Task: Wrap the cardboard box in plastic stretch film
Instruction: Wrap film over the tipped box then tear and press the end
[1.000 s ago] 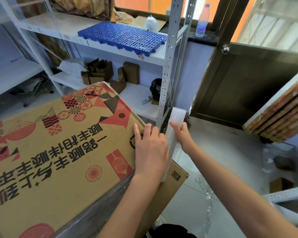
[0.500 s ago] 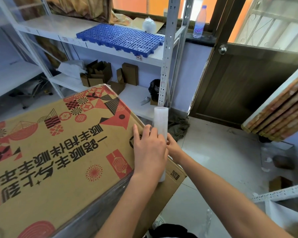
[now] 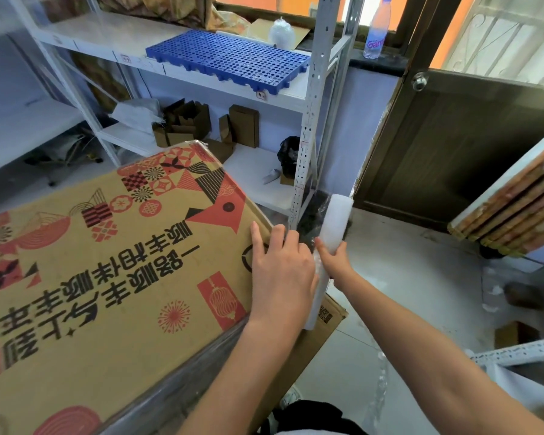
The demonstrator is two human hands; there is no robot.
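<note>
Head view, box: the cardboard box (image 3: 107,277), printed with red and black patterns and characters, lay tilted across the lower left, its right corner toward the floor; clear film covered its near side.
Head view, left hand: the left hand (image 3: 280,274) lay flat on the box's top near the right edge, fingers straight and slightly apart, pressing down.
Head view, right hand: the right hand (image 3: 335,262) gripped the roll of stretch film (image 3: 332,233) around its middle, fingers curled round it.
Head view, roll: it stood nearly upright, leaning a little, just beside the box's right edge, touching the left hand's side.
Head view, shelving: the white metal rack (image 3: 308,120) held a blue perforated mat (image 3: 230,61) on its upper shelf; small open brown cartons (image 3: 182,127) sat on the lower shelf, contents not discernible, with a black bag (image 3: 289,155) near the post.
Head view, sill: a plastic water bottle (image 3: 376,29) stood upright, liquid level unclear.
Head view, floor: a small brown carton (image 3: 515,334) lay at the right.
</note>
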